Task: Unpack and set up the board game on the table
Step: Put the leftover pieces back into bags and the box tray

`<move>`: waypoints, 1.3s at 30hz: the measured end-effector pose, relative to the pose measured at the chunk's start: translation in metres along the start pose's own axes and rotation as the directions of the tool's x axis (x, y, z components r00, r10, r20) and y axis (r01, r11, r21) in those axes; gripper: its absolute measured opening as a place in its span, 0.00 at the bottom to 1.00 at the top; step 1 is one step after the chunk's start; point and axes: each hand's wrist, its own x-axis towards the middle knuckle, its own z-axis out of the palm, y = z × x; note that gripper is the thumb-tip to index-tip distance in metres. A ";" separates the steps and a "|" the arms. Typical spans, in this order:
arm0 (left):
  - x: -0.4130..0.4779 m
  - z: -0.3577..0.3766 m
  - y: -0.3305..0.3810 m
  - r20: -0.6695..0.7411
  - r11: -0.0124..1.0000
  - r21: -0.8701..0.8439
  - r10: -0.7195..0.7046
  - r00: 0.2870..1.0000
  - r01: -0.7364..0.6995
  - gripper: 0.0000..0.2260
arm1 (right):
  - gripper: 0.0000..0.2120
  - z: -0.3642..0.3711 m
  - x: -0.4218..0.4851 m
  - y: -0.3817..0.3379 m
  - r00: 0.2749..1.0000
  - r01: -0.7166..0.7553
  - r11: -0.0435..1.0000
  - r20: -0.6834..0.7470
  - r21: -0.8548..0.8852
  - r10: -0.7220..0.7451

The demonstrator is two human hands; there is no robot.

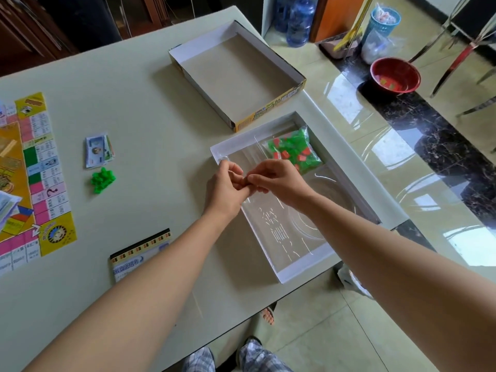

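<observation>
A: What's out on the table (pixel 139 108) so far?

B: The board (pixel 18 167) lies open at the left edge. The box lid (pixel 236 73) sits upside down on the far side. The box bottom (pixel 303 271), with its clear plastic tray (pixel 284 229), is by the right edge. A booklet (pixel 139 255), a stack of paper money (pixel 98 151) and a heap of green pieces (pixel 102 179) lie between board and box.

A: What's not unpacked yet?

B: A bag of green and red pieces (pixel 292 151), in the tray's far compartment.

A: How would it handle?

B: Light, I'd judge, and soft and slippery, with loose pieces shifting inside. It's best pinched at a slack corner or the top edge, not round the middle.

A: Where is it from the fingers?

B: Just beyond the right hand (pixel 276 181), which covers its near edge in view. I can't tell if they touch. The left hand (pixel 224 186) is farther off. Both hands are over the tray, fingers curled, tips pressed together where the hands meet. Anything pinched there is too small to make out.
</observation>
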 end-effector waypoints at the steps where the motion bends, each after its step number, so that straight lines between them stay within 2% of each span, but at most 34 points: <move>1: -0.001 0.007 0.003 0.036 1.000 0.024 0.008 0.999 -0.009 0.18 | 0.00 -0.009 -0.003 0.002 0.999 -0.019 0.999 -0.026 -0.030 0.019; 5: -0.010 0.033 0.009 0.216 0.926 0.351 0.067 0.974 -0.141 0.13 | 0.01 -0.048 -0.020 0.020 0.965 -0.183 0.947 -0.231 -0.265 0.122; 7: -0.015 0.043 0.010 0.337 0.850 0.496 0.002 0.941 -0.179 0.13 | 0.02 -0.063 -0.032 0.031 0.928 -0.312 0.871 -0.319 -0.380 0.193; 10: -0.020 0.052 0.006 0.374 0.755 0.623 -0.060 0.926 -0.203 0.16 | 0.02 -0.072 -0.045 0.048 0.906 -0.421 0.745 -0.278 -0.517 0.319; 12: -0.021 0.053 0.004 0.368 0.745 0.629 -0.035 0.929 -0.222 0.17 | 0.04 -0.070 -0.049 0.059 0.913 -0.409 0.701 -0.255 -0.585 0.319; 17: -0.024 0.048 -0.002 0.383 0.783 0.570 0.017 0.924 -0.250 0.16 | 0.08 -0.062 -0.057 0.080 0.912 -0.403 0.651 -0.337 -0.643 0.233; 19: -0.029 0.042 -0.006 0.332 0.841 0.495 0.050 0.942 -0.219 0.13 | 0.09 -0.057 -0.056 0.077 0.925 -0.352 0.689 -0.347 -0.634 0.152; 21: -0.036 0.029 -0.013 0.220 0.897 0.399 0.109 0.970 -0.191 0.10 | 0.07 -0.046 -0.049 0.061 0.938 -0.214 0.775 -0.347 -0.595 -0.007; 23: -0.045 0.005 -0.025 0.062 0.917 0.357 0.165 0.984 -0.176 0.09 | 0.08 -0.025 -0.040 0.037 0.945 -0.017 0.831 -0.280 -0.555 -0.168; 25: -0.057 -0.027 -0.040 -0.064 0.912 0.389 0.164 0.984 -0.127 0.09 | 0.08 0.006 -0.030 0.013 0.951 0.137 0.854 -0.175 -0.502 -0.255; 29: -0.090 -0.094 -0.081 -0.212 0.884 0.461 0.030 0.977 0.073 0.10 | 0.10 0.088 -0.026 -0.013 0.967 0.255 0.856 0.097 -0.451 -0.237; 31: -0.114 -0.123 -0.101 -0.269 0.833 0.514 -0.070 0.961 0.204 0.13 | 0.12 0.132 -0.034 -0.016 0.935 0.336 0.831 0.262 -0.443 -0.238; 33: -0.140 -0.146 -0.121 -0.280 0.758 0.589 -0.133 0.951 0.279 0.17 | 0.15 0.170 -0.047 -0.012 0.876 0.429 0.788 0.416 -0.442 -0.244; 36: -0.174 -0.172 -0.150 -0.133 0.678 0.697 -0.197 0.971 0.233 0.25 | 0.21 0.211 -0.062 -0.002 0.821 0.493 0.664 0.554 -0.562 -0.140; 37: -0.186 -0.181 -0.159 -0.089 0.683 0.692 -0.238 0.967 0.232 0.26 | 0.22 0.224 -0.066 0.000 0.820 0.497 0.603 0.566 -0.624 -0.091; 39: -0.200 -0.190 -0.170 -0.034 0.732 0.647 -0.250 0.968 0.212 0.24 | 0.22 0.236 -0.068 0.003 0.866 0.440 0.530 0.498 -0.725 -0.038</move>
